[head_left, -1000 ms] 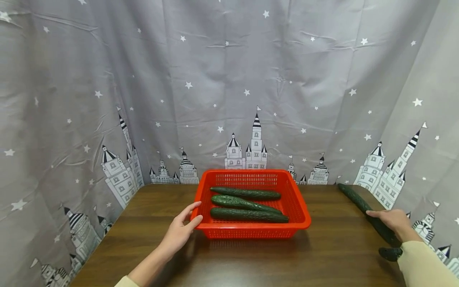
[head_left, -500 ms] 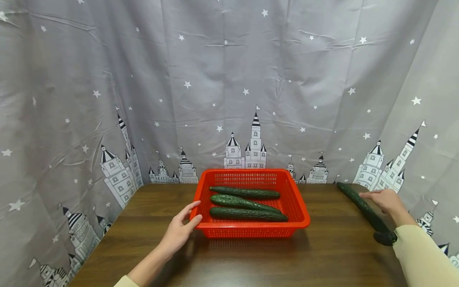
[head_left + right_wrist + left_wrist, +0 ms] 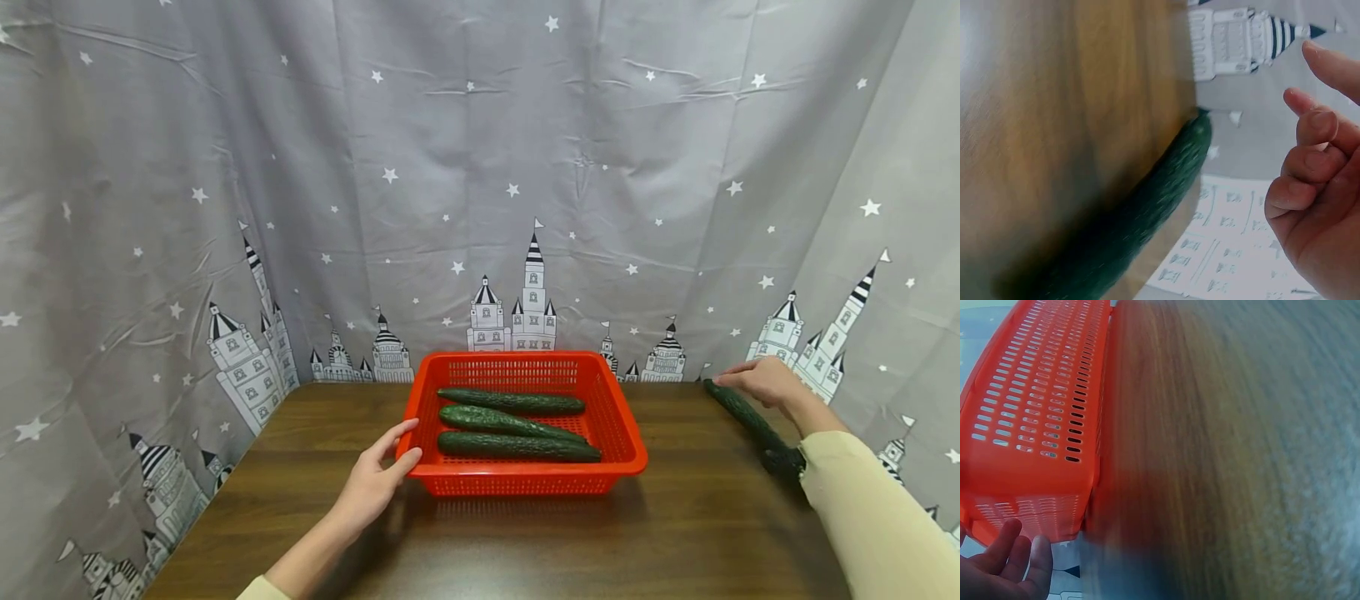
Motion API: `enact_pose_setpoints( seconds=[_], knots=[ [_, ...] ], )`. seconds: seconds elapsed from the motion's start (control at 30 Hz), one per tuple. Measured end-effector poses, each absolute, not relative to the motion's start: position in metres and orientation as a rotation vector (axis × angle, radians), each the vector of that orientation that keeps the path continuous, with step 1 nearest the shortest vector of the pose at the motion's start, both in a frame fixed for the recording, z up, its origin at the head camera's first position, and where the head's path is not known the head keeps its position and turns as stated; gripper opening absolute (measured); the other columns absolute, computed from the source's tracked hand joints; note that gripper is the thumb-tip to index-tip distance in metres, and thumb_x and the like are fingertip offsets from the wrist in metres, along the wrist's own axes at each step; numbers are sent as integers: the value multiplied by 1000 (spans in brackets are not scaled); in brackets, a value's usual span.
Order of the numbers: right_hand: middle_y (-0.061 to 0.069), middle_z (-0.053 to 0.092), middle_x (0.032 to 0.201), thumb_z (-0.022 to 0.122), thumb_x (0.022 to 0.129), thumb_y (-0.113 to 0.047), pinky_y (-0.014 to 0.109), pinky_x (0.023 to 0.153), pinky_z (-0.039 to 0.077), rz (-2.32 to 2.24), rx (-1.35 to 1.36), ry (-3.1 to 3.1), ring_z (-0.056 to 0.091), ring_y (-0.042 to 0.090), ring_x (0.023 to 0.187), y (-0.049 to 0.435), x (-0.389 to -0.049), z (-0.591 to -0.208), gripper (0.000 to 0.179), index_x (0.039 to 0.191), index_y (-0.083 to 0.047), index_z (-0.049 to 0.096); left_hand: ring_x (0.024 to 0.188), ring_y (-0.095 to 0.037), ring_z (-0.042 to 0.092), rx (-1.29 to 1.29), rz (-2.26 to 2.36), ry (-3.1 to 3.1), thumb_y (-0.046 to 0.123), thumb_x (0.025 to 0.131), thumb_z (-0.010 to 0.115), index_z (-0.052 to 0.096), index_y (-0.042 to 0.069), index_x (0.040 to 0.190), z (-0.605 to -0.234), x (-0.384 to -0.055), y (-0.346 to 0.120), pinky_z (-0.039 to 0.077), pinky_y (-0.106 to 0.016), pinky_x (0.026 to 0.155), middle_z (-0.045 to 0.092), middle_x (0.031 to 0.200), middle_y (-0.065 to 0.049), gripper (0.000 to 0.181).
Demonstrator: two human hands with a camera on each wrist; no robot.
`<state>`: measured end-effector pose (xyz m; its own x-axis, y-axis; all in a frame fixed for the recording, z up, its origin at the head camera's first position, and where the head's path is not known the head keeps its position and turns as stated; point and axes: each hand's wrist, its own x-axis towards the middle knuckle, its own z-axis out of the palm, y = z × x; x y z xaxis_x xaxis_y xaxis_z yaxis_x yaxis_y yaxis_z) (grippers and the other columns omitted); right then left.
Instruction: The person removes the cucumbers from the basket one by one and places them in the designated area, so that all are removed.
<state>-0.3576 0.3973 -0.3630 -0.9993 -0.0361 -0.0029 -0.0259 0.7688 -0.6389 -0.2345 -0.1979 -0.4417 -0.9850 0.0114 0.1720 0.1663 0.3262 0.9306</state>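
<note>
In the head view my left hand (image 3: 375,482) touches the left rim of a red perforated plastic basket (image 3: 525,483), thumb and index finger at its front corner. The left wrist view shows several relaxed fingers (image 3: 1040,565) by the outer end wall. Inside the basket lie three dark green cucumbers (image 3: 517,447), side by side. At the right, another cucumber (image 3: 746,414) lies slantwise on the table. My right hand (image 3: 772,392) is over its far end, holding nothing. Its fingers (image 3: 1310,162) look loosely bent and apart from the cucumber in the right wrist view.
The brown wooden table (image 3: 510,550) reaches back to a grey curtain (image 3: 465,167) printed with stars and castles. A dark wrist-worn device (image 3: 783,462) by the right cuff overlaps the near end of the loose cucumber.
My right hand has moved away from me and slightly left along the loose cucumber, from its near part to above its far end. The left hand and basket stay put.
</note>
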Motion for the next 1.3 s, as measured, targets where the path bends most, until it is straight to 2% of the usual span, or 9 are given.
enact_pose_setpoints(
  seconds=[0.23,0.57,0.83,1.3],
  knots=[
    [-10,36,49,74,89,-39,26,46,34,-990,-143,2907,32,7,45,369,-368,-342,60,124,8,65,100,-21,57,-149,-1732,-2444,20,97,67,56,19,143,-442,-234,-196,52,-29,70,63,127,-16,47],
    [-9,33,55,74,90,-37,25,49,32,-1112,-198,2775,30,8,49,331,-386,-324,56,127,5,65,97,-19,57,-144,-1745,-2435,20,97,67,56,20,143,-444,-235,-196,52,-28,70,64,125,-16,47],
    [-8,35,54,75,91,-28,25,52,31,-1280,-289,2625,31,10,50,296,-399,-322,55,130,8,61,97,-19,57,-148,-1746,-2433,20,97,67,56,19,143,-445,-236,-196,51,-27,70,64,125,-16,47],
    [-2,43,58,72,94,-21,26,54,34,-1383,-367,2480,36,13,53,238,-411,-327,43,129,3,64,93,-17,57,-131,-1735,-2427,20,97,67,55,18,144,-448,-237,-196,53,-30,70,65,120,-13,48]
  ],
)
